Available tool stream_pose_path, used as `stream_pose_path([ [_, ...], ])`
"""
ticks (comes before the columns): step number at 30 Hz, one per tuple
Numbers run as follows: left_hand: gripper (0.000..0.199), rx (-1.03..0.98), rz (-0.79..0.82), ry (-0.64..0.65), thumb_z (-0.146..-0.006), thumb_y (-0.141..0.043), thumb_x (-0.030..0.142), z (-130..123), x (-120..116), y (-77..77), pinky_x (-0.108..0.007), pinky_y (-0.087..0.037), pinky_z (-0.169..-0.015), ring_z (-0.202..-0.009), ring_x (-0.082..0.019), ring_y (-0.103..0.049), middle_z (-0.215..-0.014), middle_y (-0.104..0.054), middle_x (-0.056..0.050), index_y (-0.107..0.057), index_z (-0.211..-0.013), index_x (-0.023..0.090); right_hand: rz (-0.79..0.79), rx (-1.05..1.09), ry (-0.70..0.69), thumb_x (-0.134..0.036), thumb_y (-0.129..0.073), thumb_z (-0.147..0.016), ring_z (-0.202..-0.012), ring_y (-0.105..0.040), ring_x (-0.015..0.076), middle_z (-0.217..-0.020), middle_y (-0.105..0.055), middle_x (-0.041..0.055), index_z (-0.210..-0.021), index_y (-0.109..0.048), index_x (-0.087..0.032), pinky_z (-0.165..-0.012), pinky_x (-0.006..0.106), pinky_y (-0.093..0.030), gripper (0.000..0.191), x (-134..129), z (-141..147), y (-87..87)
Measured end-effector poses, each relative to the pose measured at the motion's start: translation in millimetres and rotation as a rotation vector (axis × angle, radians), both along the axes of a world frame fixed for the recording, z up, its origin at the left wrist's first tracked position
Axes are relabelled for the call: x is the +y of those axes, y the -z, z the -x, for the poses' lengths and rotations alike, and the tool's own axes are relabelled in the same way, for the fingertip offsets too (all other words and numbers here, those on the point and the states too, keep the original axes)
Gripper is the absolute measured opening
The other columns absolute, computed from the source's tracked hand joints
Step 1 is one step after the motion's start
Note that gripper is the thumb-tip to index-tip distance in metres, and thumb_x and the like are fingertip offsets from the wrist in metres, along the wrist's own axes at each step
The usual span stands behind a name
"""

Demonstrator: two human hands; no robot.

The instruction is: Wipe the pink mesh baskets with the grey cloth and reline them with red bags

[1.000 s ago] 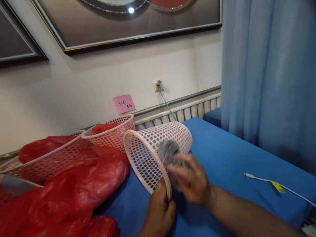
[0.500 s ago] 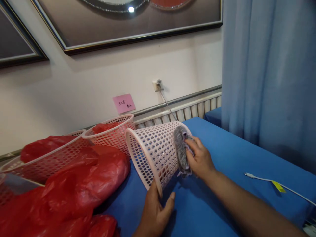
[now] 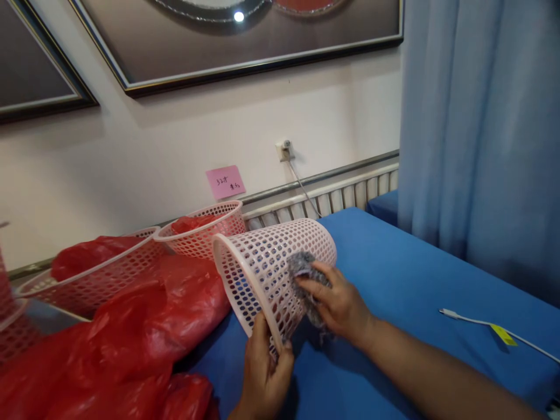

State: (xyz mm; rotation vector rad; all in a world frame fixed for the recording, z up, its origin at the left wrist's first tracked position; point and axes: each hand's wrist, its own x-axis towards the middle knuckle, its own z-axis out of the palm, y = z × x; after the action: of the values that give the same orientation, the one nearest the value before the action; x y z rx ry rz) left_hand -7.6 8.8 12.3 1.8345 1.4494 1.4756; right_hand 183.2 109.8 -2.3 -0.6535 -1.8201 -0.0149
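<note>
A pale pink perforated plastic basket point(image 3: 271, 256) lies tipped on its side above the blue-covered table, its open mouth facing left. My left hand point(image 3: 266, 364) grips the lower part of its rim, thumb on one side and fingers on the other. In my right hand point(image 3: 339, 300) is a fuzzy grey cleaning cloth point(image 3: 301, 265), pressed against the basket's outer wall about midway along. The fingers are bent over the cloth, and its lower end hangs beneath the hand.
Crumpled red plastic bags point(image 3: 144, 326) cover the table's left side. Behind them stand another pink basket point(image 3: 205, 224) and a wider one point(image 3: 105, 271), both with red plastic inside. A white cable point(image 3: 472, 321) with a yellow tag lies at right, near a blue curtain point(image 3: 472, 128).
My right hand has slid the cloth from near the basket's base toward its middle. My left thumb has closed onto the rim, and the basket has turned slightly.
</note>
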Motion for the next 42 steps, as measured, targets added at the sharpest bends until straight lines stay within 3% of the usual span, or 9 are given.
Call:
stream_pose_path([
  [4, 0.057, 0.353, 0.005, 0.090, -0.076, -0.056, 0.014, -4, -5, -10.0, -0.043, -0.059, -0.091, -0.097, -0.030, -0.073, -0.113, -0.077, -0.010, -0.066, -0.132, 0.021, 0.350, 0.257, 0.291, -0.019, -0.055, -0.089, -0.112, -0.068, 0.0285, -0.127, -0.062, 0.0133, -0.126, -0.072, -0.025, -0.097, 0.050, -0.060, 0.040, 56, -28, 17.3],
  [7, 0.064, 0.431, 0.035, 0.058, -0.071, -0.054, 0.011, -10, -4, -12.5, -0.043, -0.061, -0.086, -0.092, -0.030, -0.074, -0.110, -0.078, -0.009, -0.067, -0.132, 0.021, 0.394, 0.364, 0.357, -0.028, -0.055, -0.093, -0.108, -0.069, 0.0304, -0.117, -0.066, 0.0143, -0.120, -0.075, -0.022, -0.096, 0.052, -0.059, 0.034, 71, -37, 16.5],
  [11, 0.069, 0.374, 0.042, 0.041, -0.069, -0.054, 0.010, -10, 3, -1.3, -0.046, -0.060, -0.095, -0.108, -0.032, -0.072, -0.120, -0.075, -0.011, -0.064, -0.136, 0.021, 0.142, 0.246, 0.138, -0.020, -0.053, -0.095, -0.126, -0.062, 0.0267, -0.137, -0.060, 0.0110, -0.131, -0.068, -0.027, -0.105, 0.045, -0.056, 0.040, 11, -14, -3.6],
  [16, 0.023, 0.319, 0.037, 0.080, -0.078, -0.059, 0.018, -4, 6, 14.1, -0.041, -0.063, -0.082, -0.086, -0.028, -0.074, -0.090, -0.077, -0.007, -0.076, -0.094, 0.022, -0.265, 0.080, -0.191, -0.019, -0.054, -0.094, -0.108, -0.066, 0.0195, -0.131, -0.063, 0.0051, -0.127, -0.067, -0.031, -0.092, 0.032, -0.060, 0.037, -60, 12, -22.0],
  [21, 0.065, 0.269, 0.121, 0.161, -0.069, -0.051, 0.006, -10, 8, 1.9, -0.051, -0.045, -0.117, -0.130, -0.032, -0.061, -0.125, -0.073, -0.009, -0.068, -0.131, 0.021, 0.073, 0.185, 0.198, -0.009, -0.052, -0.086, -0.121, -0.063, 0.0287, -0.132, -0.064, 0.0081, -0.122, -0.073, -0.030, -0.103, 0.049, -0.056, 0.047, 14, -21, -7.9],
  [26, 0.085, 0.371, 0.123, 0.222, -0.062, -0.051, 0.002, -15, 9, -3.1, -0.054, -0.039, -0.122, -0.141, -0.033, -0.053, -0.134, -0.070, -0.008, -0.062, -0.142, 0.025, 0.416, 0.345, 0.425, -0.018, -0.054, -0.087, -0.120, -0.064, 0.0346, -0.130, -0.063, 0.0163, -0.117, -0.076, -0.021, -0.102, 0.060, -0.055, 0.038, 75, -53, 3.6],
  [30, 0.081, 0.432, 0.094, 0.201, -0.063, -0.053, 0.001, -12, 11, 9.1, -0.056, -0.044, -0.118, -0.134, -0.033, -0.059, -0.135, -0.070, -0.009, -0.065, -0.139, 0.026, 0.046, 0.306, 0.165, -0.016, -0.054, -0.090, -0.125, -0.062, 0.0280, -0.133, -0.062, 0.0103, -0.125, -0.071, -0.029, -0.105, 0.050, -0.056, 0.041, 18, -28, -9.0],
  [35, 0.045, 0.435, 0.015, 0.180, -0.080, -0.056, 0.009, -10, 15, 19.2, -0.047, -0.061, -0.100, -0.107, -0.031, -0.073, -0.113, -0.078, -0.010, -0.074, -0.119, 0.024, -0.245, 0.134, -0.185, -0.014, -0.056, -0.088, -0.105, -0.068, 0.0208, -0.129, -0.067, 0.0022, -0.127, -0.067, -0.035, -0.086, 0.036, -0.063, 0.045, -47, -1, -22.1],
  [42, 0.086, 0.472, 0.162, 0.240, -0.063, -0.048, -0.004, -14, 19, 5.6, -0.059, -0.037, -0.123, -0.142, -0.032, -0.052, -0.150, -0.060, -0.010, -0.062, -0.142, 0.025, 0.301, 0.328, 0.362, -0.017, -0.055, -0.086, -0.119, -0.065, 0.0339, -0.127, -0.065, 0.0137, -0.113, -0.076, -0.024, -0.101, 0.058, -0.055, 0.035, 48, -47, -11.0],
])
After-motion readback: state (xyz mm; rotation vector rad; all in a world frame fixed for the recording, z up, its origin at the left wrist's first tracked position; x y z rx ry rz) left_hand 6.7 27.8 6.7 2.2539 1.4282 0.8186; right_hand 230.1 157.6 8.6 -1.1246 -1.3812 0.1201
